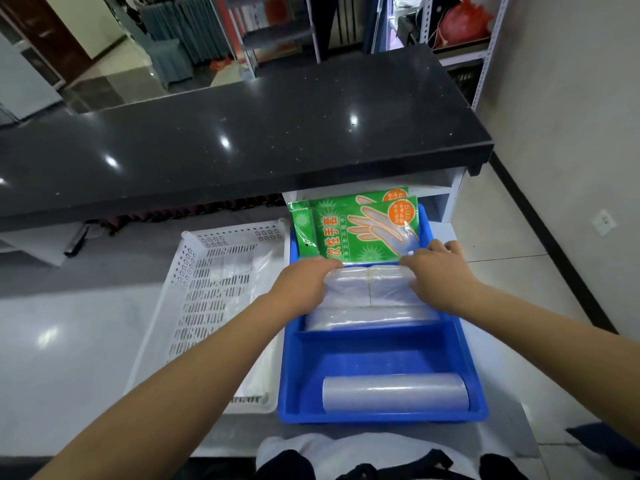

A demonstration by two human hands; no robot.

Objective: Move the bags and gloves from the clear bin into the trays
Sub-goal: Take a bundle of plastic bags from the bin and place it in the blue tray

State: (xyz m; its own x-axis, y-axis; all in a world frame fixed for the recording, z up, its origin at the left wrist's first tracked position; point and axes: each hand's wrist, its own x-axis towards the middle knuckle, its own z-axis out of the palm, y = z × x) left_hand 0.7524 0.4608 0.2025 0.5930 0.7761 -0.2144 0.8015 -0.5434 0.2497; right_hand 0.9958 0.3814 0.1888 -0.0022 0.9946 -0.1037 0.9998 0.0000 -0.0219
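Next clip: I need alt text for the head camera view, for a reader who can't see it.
Both hands, left hand and right hand, hold a stack of clear plastic bags in the middle compartment of a blue divided tray. Green glove packets stand in its far compartment, and a clear roll lies in the near one. A white perforated basket sits beside it, left.

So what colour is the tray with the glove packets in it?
Blue: the divided plastic tray shows clearly in the head view.
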